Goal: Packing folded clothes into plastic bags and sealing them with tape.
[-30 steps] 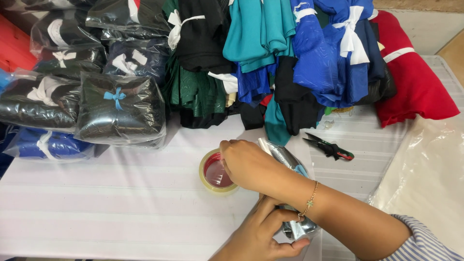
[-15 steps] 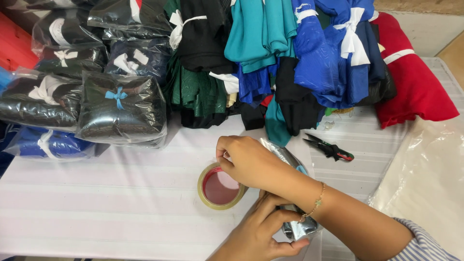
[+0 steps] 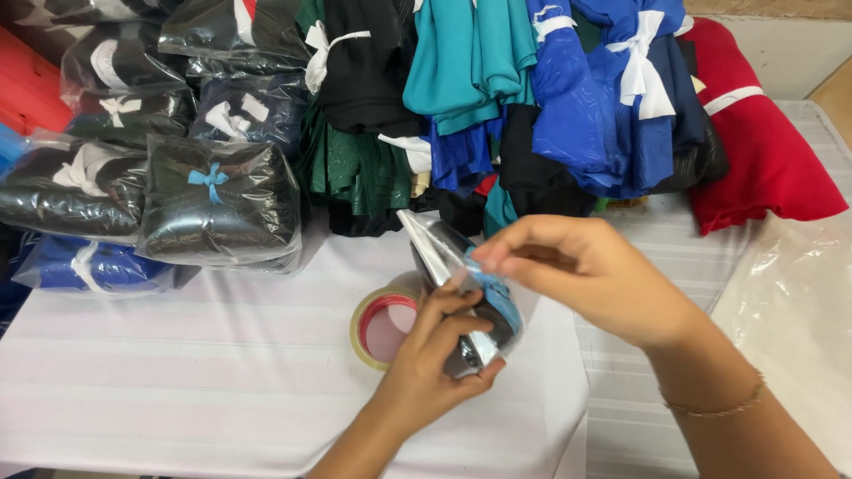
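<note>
Packet [image 3: 461, 293] of dark cloth in clear plastic, held above the white table [image 3: 177, 381] while its wrapping was being closed.

Behind it, bagged and ribbon-tied cloth bundles [image 3: 217, 200] were stacked high; just beside it lay a tape roll [image 3: 383, 326]. The left hand [image 3: 435, 372] was clenched around the packet's lower end; the right hand [image 3: 586, 275] pinched something at its top, likely tape. Sealing looked underway; pressing the strip flat would call for a steady grip and smooth plastic.
</note>
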